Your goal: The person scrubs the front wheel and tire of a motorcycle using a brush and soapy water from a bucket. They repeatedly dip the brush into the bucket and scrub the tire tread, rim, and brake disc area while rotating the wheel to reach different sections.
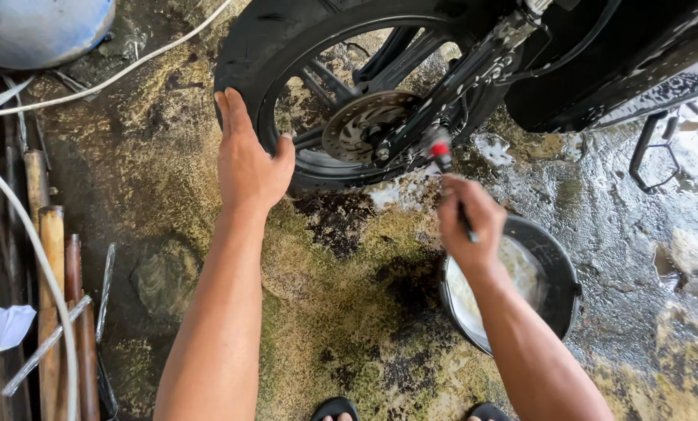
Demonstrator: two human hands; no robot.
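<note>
Black bucket (555,269) of soapy water nearest, just right of wheel (349,101). Right hand (467,217) clenched around red-tipped brush (441,153), tip at wheel hub. Left hand (247,160) flat, released, on tyre. Foam on floor (325,312); washing looks partly done, spokes remain.

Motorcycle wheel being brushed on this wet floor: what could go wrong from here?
The left hand rests on the tyre; if the wheel turns, fingers could slip toward the spokes. The right hand holds a small brush near the brake disc, whose edge could nick knuckles. The soapy bucket beside the forearm could be tipped.
</note>
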